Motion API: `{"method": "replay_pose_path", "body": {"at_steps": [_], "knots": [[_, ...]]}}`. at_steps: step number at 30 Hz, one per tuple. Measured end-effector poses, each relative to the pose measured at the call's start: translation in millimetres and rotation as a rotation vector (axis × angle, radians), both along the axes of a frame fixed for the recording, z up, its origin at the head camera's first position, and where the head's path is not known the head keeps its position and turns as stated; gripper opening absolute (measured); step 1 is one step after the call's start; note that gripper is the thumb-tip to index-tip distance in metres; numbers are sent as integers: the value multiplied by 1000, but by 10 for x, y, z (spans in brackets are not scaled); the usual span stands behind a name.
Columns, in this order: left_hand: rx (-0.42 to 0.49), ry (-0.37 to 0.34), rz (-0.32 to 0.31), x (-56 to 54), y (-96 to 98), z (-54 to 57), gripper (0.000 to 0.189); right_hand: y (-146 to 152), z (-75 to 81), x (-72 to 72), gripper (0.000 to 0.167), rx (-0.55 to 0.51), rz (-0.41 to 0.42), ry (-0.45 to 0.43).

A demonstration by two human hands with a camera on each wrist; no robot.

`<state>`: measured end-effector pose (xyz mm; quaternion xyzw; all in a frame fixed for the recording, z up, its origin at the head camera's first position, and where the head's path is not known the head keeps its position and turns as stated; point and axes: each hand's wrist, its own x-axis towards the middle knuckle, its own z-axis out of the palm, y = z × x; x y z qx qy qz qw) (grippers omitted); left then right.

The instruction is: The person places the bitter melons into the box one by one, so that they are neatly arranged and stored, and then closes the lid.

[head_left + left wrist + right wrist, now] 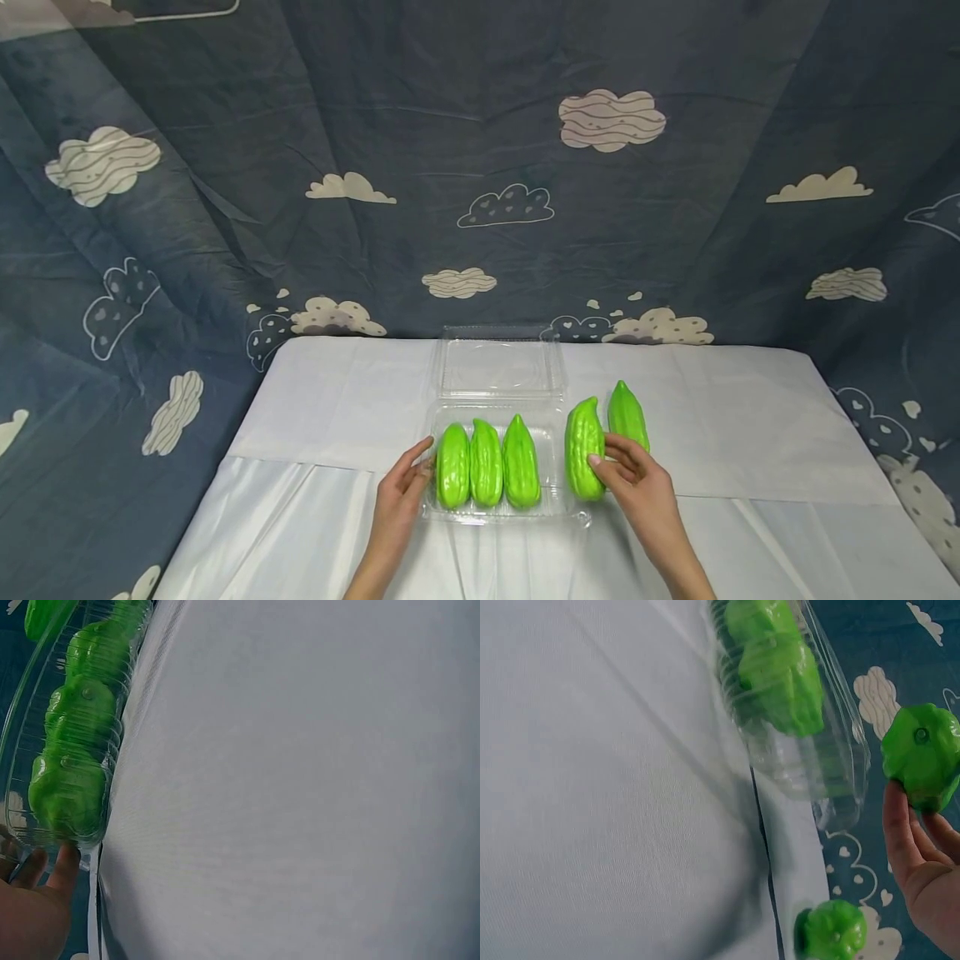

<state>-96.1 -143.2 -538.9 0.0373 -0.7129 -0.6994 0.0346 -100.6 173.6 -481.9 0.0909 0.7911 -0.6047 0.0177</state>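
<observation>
A clear plastic container (553, 467) stands on the white cloth, its hinged lid (498, 367) laid back. Three bright green bitter melons sit upright side by side in it: a left one (452, 468), a middle one (486, 463) and a right one (521, 463). My left hand (396, 504) holds the container's left edge, fingertips against the end wall in the left wrist view. Between thumb and fingers, my right hand (643, 492) grips another bitter melon (922, 750), raised beside the container's right end. One more bitter melon (627, 415) lies on the cloth behind that hand.
White cloth (750, 425) covers the table, with a seam running across it. Behind and at both sides hangs a dark blue curtain (420, 108) printed with pale clouds. The lid reaches back near the table's far edge.
</observation>
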Motion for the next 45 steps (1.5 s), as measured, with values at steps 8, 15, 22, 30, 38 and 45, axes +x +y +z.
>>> {"method": "replay_pose_path", "body": {"at_steps": [8, 15, 22, 30, 38, 45], "knots": [[10, -12, 0, -2, -4, 12, 43, -125, 34, 2, 54, -28, 15, 8], [-2, -20, -7, 7, -8, 4, 43, -247, 41, -20, 60, 108, 28, -7], [5, -15, 1, 0, -9, 5, 43, -376, 47, -46, 61, 236, 16, 13], [14, -9, 2, -2, -5, 0, 43, -480, 36, -64, 53, 394, 3, 71], [23, -3, 0, -4, 2, -4, 43, -580, -2, -71, 49, 547, -18, 119], [-12, -27, -1, 3, 4, 6, 42, -626, -28, -74, 51, 605, -34, 172]]}}
